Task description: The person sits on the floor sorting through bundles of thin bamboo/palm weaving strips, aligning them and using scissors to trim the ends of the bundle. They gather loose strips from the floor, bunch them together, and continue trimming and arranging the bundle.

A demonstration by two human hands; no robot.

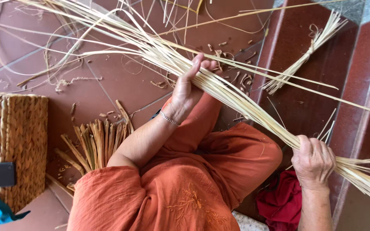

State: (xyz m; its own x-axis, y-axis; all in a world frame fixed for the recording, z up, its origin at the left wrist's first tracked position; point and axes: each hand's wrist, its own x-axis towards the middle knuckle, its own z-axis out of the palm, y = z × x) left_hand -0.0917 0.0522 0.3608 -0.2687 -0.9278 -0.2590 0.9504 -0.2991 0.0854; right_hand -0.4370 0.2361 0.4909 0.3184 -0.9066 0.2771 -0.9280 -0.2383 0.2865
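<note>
A long bundle of pale straw strips (236, 100) runs from the top left down to the lower right, across my lap. My left hand (189, 85) grips the bundle near its middle, fingers wrapped around the strands. My right hand (313, 162) is closed around the same bundle close to its lower right end, where the strip ends fan out. I sit on the floor in orange clothes, one knee (245, 154) bent under the bundle.
A woven straw basket (11, 145) stands at the left. Short brown reed stubs (97, 143) lie beside my arm. A tied straw bundle (305, 55) rests on the red floor tiles (108, 85) at the upper right. Red cloth (281, 201) lies by my right wrist.
</note>
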